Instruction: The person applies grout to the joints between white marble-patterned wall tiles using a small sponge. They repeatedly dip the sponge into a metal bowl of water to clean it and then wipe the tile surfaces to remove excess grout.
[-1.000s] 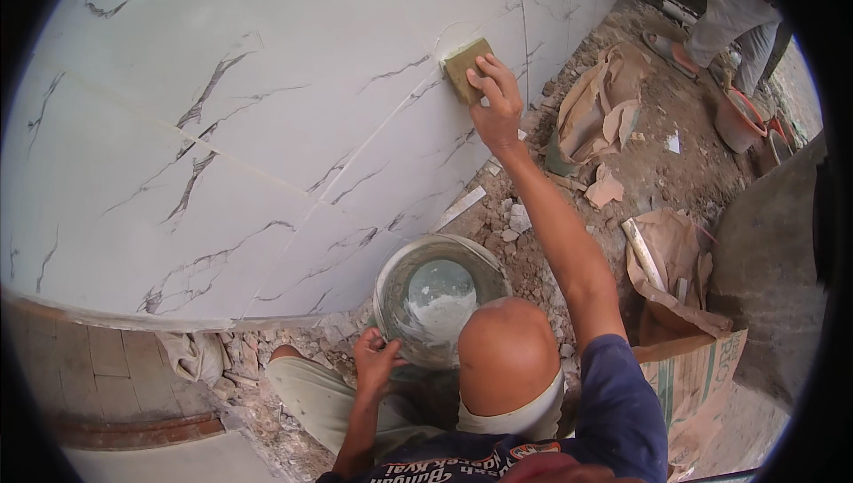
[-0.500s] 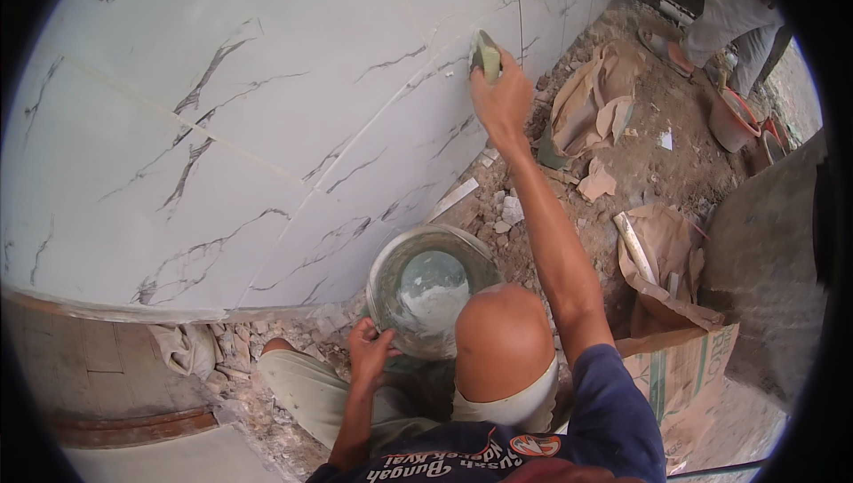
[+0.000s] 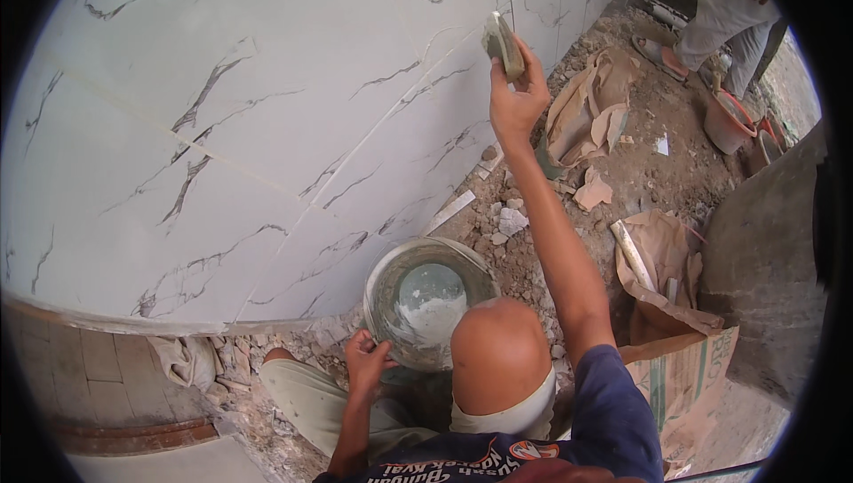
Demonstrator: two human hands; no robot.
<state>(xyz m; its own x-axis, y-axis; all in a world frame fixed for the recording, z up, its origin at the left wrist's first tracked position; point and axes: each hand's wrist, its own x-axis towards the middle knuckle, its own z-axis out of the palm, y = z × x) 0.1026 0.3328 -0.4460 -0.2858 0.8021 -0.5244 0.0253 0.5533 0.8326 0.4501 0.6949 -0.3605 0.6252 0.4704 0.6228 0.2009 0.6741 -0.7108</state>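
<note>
Raised at the far end of my outstretched right arm, my right hand [image 3: 520,96] grips a grey-green sponge-like pad [image 3: 504,46] with white paste along its edge. The pad is tilted and close to the white marble-patterned tile wall [image 3: 222,154]; whether it touches is hard to tell. A pale grout line runs diagonally below it. Between the wall and my bent knee stands a round bucket [image 3: 378,279] with whitish paste [image 3: 431,316] inside. My left hand [image 3: 366,363] has its curled fingers at the bucket's near left rim.
Rubble covers the ground along the wall, with a white tile strip [image 3: 450,213] on it. Torn paper sacks [image 3: 582,119] and an open paper bag [image 3: 680,367] lie to the right. At the far right, a person in light trousers [image 3: 724,16] stands near a reddish-rimmed bucket [image 3: 730,123].
My right hand has moved slightly right and turned the pad, so more of its flat side and white-coated edge shows. My left hand stays at the bucket rim.
</note>
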